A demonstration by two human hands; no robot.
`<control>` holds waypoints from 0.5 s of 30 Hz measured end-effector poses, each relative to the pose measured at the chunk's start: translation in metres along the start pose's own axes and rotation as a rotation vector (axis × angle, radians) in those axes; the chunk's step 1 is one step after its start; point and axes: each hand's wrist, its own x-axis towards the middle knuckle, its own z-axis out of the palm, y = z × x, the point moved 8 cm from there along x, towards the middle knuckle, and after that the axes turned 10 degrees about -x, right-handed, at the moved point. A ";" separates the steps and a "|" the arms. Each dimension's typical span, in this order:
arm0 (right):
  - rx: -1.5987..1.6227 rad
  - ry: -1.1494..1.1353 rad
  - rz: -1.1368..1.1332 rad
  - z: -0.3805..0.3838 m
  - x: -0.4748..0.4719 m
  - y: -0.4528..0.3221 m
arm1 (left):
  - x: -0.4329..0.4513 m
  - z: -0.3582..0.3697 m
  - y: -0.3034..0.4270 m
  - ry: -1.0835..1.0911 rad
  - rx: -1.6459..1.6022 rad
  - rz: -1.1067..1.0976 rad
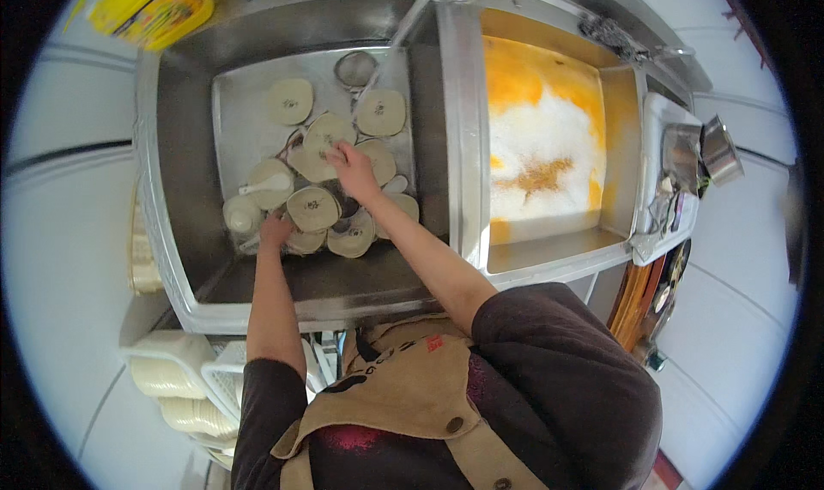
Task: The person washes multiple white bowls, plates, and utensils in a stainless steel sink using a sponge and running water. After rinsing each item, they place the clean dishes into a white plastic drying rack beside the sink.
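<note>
Cream-coloured small dishes with dark writing lie scattered and partly stacked in the left basin of a steel sink (174, 232). With its fingers at the edge of one dish (328, 136), my right hand (354, 168) is in the middle of the basin; it seems to pinch the rim. My left hand (277, 229) reaches down at the lower left, beside a dish (313, 208) on top of a pile, its fingertips hidden. White spoons (269, 184) rest on the dishes near it. A round wire strainer (356, 70) lies at the basin's far side.
The right basin (547, 255) holds foamy, orange-stained liquid. A white tray (653, 113) with metal containers stands at its right. A yellow tub (151, 10) is at the far left corner. Stacked dishes in white baskets (167, 339) sit below, left. A steel divider (467, 136) separates the basins.
</note>
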 end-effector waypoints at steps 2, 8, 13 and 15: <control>0.343 0.216 -0.061 -0.032 0.031 0.003 | -0.011 -0.010 0.024 0.034 0.146 0.058; 0.926 -0.027 0.293 -0.026 -0.003 0.007 | -0.043 -0.056 0.090 0.273 0.075 0.147; 0.858 -0.017 0.266 -0.032 0.014 -0.026 | -0.065 -0.089 0.123 0.597 -0.138 0.461; 0.765 0.087 0.269 -0.062 0.019 -0.020 | -0.070 -0.104 0.139 0.534 -0.256 0.389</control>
